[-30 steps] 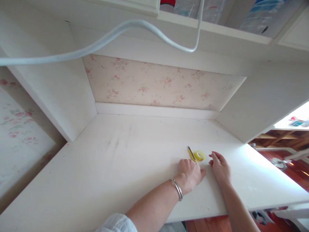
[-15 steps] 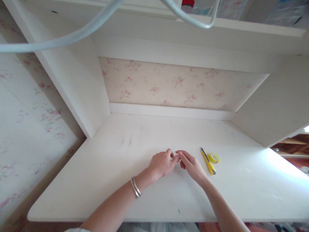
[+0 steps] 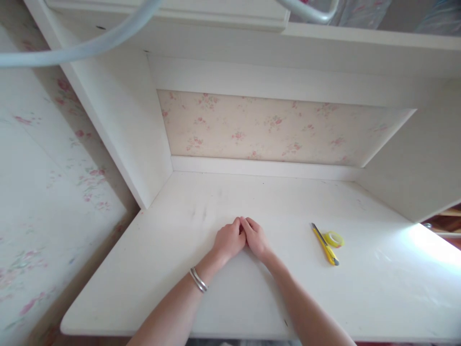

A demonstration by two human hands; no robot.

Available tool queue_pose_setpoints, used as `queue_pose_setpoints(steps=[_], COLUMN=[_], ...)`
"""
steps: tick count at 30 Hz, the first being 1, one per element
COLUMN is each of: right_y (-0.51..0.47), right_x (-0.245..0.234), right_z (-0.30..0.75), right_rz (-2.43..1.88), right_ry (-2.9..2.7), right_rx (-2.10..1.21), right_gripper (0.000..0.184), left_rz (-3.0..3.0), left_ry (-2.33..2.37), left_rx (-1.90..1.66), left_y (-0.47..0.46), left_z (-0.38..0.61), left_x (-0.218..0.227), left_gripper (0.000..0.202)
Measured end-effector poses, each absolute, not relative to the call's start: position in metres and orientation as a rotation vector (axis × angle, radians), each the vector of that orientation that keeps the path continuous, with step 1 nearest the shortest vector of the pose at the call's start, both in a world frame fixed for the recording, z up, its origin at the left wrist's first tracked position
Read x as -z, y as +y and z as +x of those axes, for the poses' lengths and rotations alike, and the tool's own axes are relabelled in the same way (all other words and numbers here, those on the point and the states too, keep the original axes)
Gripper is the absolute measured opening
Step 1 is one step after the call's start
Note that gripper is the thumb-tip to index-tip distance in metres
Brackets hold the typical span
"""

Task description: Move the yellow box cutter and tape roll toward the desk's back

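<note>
My left hand (image 3: pixel 227 241), a silver bangle on its wrist, lies palm down near the middle of the white desk top (image 3: pixel 173 269). Beside it, my right hand (image 3: pixel 256 238) also lies palm down, and the two touch along their inner edges and fingertips. The fingers of both point away from me and rest flat on the surface, with nothing seen in either hand. To the right of my right hand lies a yellow utility knife (image 3: pixel 325 245), and a small yellow roll of tape (image 3: pixel 334 239) sits against it.
The desk sits in a white alcove with side panels (image 3: pixel 126 125) and a floral back panel (image 3: pixel 273 127). A shelf (image 3: pixel 324 43) runs overhead. A pale cable (image 3: pixel 72 50) hangs across the top left. Floral wallpaper covers the wall on the left.
Both hands slid left along the desk, away from the knife and tape, and came together side by side. The view also shifted, so the knife and tape now appear further right.
</note>
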State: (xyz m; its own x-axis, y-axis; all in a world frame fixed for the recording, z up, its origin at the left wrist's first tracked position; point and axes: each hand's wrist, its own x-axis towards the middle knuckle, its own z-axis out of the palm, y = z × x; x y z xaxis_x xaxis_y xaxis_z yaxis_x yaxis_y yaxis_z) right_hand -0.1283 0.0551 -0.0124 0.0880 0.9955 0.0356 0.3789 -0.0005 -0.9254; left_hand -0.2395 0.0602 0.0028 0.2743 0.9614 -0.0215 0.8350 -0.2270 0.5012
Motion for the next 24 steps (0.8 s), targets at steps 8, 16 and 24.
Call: queue_pose_setpoints(steps=[8, 16, 24], right_y=[0.0491, 0.0487, 0.0477], right_x=[0.0195, 0.0164, 0.0154], right_z=[-0.1175, -0.1181, -0.1186], right_rz=[-1.485, -1.479, -1.489], right_ry=[-1.458, -1.497, -1.482], right_rx=[-0.921, -0.916, -0.905], right_gripper=[0.046, 0.045, 0.045], left_rz=[2.201, 2.207, 2.229], left_ry=[1.636, 1.636, 1.621], left_rx=[-0.297, -0.325, -0.334], left_y=[0.0492, 0.051, 0.0514], left_z=[-0.2334, -0.2341, -0.2342], left_x=[-0.0106, -0.005, -0.004], left_gripper=[0.028, 0.03, 0.028])
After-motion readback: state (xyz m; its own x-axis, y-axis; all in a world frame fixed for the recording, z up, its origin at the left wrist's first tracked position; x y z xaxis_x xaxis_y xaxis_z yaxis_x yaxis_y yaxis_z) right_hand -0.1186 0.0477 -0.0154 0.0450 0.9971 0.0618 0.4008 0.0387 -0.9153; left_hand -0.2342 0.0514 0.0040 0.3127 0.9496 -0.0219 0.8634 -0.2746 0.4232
